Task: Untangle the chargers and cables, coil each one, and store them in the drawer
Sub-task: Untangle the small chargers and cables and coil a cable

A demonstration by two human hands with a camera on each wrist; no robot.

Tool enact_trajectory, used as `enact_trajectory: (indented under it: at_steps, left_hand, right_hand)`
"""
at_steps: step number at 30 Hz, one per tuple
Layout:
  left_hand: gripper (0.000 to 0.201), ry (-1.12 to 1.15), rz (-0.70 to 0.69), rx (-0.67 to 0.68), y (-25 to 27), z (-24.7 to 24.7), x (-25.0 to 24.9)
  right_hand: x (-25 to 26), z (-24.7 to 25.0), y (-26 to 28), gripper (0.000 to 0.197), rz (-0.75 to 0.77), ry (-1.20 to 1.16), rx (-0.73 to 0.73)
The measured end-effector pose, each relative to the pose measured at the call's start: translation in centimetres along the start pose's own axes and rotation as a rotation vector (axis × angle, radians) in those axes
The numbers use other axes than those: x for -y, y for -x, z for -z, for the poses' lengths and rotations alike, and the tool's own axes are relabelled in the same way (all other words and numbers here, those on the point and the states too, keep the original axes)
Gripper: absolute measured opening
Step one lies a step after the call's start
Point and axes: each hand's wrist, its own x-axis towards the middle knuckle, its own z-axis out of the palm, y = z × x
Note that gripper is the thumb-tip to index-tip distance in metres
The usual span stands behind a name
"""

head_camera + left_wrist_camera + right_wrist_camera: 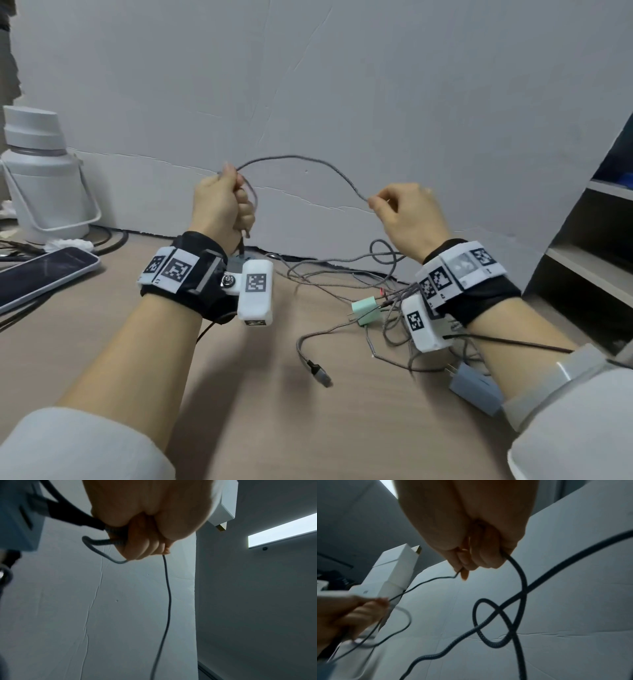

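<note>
While my left hand [219, 202] grips the first loops of the grey braided cable [301, 162] and my right hand [407, 214] pinches it further along, above the tangle [370, 294] on the desk [257, 394], I'd feed slack slowly, keeping loops even.

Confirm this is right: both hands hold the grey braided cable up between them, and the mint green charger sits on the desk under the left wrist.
Wrong side. The head view shows the mint green charger on the desk beside the right wrist. The left hand and right hand do hold the grey braided cable up between them.
</note>
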Motion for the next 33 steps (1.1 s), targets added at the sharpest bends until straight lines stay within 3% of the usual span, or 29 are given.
enact_trajectory:
  at_steps: [4,9,12,18,21,25,30,33]
  left_hand:
    - [0.041,-0.001,0.066,0.241,1.5,-2.1,0.7]
    - [0.040,-0.042,0.051,0.456,2.8,-3.1,1.8]
    - [0.040,-0.005,0.120,0.602,3.3,-3.2,1.8]
    - [0.040,-0.018,0.202,0.687,4.3,-3.4,1.9]
    - [0.043,-0.079,0.222,0.697,4.8,-3.7,2.3]
    - [0.039,-0.242,0.204,0.721,5.7,-4.4,2.6]
    - [0.037,-0.464,0.041,0.665,4.9,-4.2,3.0]
    - [0.034,-0.550,0.046,0.690,4.8,-4.2,3.2]
  right_hand:
    - [2.9,-2.2,0.6,0.039,0.003,0.163,0.158]
    - [5.8,-2.8,1.3,0.032,0.149,0.193,0.498]
    - [5.9,-2.3,1.6,0.024,0.164,0.151,0.625]
    - [6.1,-0.5,2.0,0.016,0.173,0.087,0.724]
    - [6.0,0.5,2.0,0.017,0.190,0.027,0.702]
    - [5.8,0.9,1.7,0.002,0.180,-0.124,0.549]
    - [5.1,0.6,1.5,0.038,0.150,-0.217,0.364]
    - [5.0,0.9,1.3,0.037,0.135,-0.219,0.326]
